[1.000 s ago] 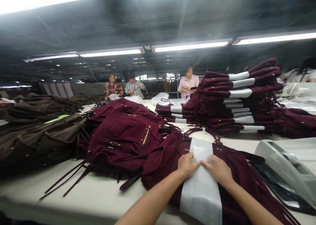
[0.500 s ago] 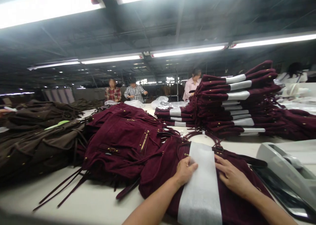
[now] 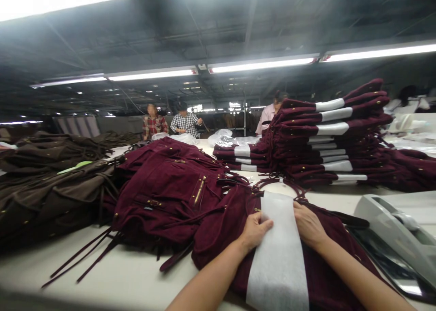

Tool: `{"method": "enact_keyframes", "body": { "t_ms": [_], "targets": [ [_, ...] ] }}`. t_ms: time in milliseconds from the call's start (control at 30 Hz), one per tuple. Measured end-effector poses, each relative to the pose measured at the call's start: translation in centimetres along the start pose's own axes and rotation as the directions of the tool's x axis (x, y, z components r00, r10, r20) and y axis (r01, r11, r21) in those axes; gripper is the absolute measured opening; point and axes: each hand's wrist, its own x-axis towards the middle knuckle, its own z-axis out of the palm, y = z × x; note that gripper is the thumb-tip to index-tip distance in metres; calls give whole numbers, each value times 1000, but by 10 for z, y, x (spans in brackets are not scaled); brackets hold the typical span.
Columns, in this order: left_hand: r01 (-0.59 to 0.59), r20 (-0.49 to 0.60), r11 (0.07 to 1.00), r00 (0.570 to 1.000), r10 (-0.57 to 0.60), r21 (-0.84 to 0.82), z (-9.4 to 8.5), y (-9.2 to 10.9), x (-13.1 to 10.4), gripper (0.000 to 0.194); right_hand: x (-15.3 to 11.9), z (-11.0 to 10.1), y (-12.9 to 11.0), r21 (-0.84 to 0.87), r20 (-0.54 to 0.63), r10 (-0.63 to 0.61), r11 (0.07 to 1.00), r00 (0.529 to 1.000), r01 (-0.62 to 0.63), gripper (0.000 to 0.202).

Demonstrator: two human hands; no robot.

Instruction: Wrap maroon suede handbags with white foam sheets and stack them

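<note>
A maroon bag [image 3: 213, 245] lies flat in front of me, with a white paper-like strip [image 3: 281, 256] running lengthwise over its middle. My left hand [image 3: 255, 230] pinches the strip's left edge, thumb on top and fingers partly hidden beneath. At the opposite edge, near the strip's upper end, my right hand [image 3: 309, 223] has its fingers curled around the border; its thumb is hidden. Dark straps and a looped handle [image 3: 277, 183] lie at the bag's top.
Another maroon bag with a zip [image 3: 170, 188] lies at left, beside brown bags [image 3: 61, 188]. Stacked maroon bags [image 3: 327, 138] with white bands stand behind. A grey-white device [image 3: 398, 238] sits at right on the white table [image 3: 136, 274]. Several people work beyond.
My right hand has moved slightly up and left, its fingers going from spread beside the strip to curled at its edge. My left hand stays nearly in place. The view has shifted slightly.
</note>
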Motion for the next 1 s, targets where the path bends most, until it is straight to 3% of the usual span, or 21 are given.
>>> {"method": "enact_keyframes", "body": {
  "t_ms": [33,100,167,267,367,433,500,533,567,600,700,767,833,900,1000],
  "targets": [
    [3,8,1000,1000,-3,-21,0,1,-1,39,5,-1,4,11,6,120,993,993,-120,26],
    [16,23,999,1000,-15,-43,-2,1,0,42,16,-8,12,57,-18,384,922,923,-382,26],
    [37,38,999,999,-35,-36,-3,0,3,42,26,-16,16,165,-112,520,850,846,-501,24],
    [69,61,997,996,-70,21,-5,-4,13,42,39,-22,12,401,-271,456,854,848,-331,25],
    [92,72,991,992,-100,100,-7,-7,22,39,46,-18,8,620,-295,445,762,846,-184,31],
    [104,72,984,991,-115,142,-8,-9,26,36,47,-13,11,764,-253,596,606,762,-221,39],
    [112,72,980,989,-126,167,-8,-10,30,34,47,-12,16,852,-208,763,449,612,-271,51],
    [116,73,978,989,-130,174,-7,-11,31,33,46,-13,18,870,-205,805,410,558,-273,55],
    [118,75,977,988,-133,178,-6,-11,33,32,46,-15,18,875,-216,809,408,546,-259,56],
    [119,79,977,988,-135,179,-5,-11,35,32,46,-17,16,871,-234,778,434,583,-229,54],
    [116,97,979,986,-134,170,-1,-11,41,32,40,-23,4,850,-261,592,515,763,-109,42],
    [114,113,982,985,-132,154,1,-10,44,34,31,-23,-4,846,-204,494,524,845,-102,39],
    [119,127,984,982,-136,135,1,-9,45,34,17,-21,-8,846,-77,402,511,912,-154,40],
    [123,125,985,983,-137,118,0,-9,46,30,2,-18,-11,827,74,289,517,955,-221,43],
    [131,105,985,984,-142,108,-2,-8,45,23,-19,-17,-18,764,193,212,581,958,-282,47]
  ]
}}
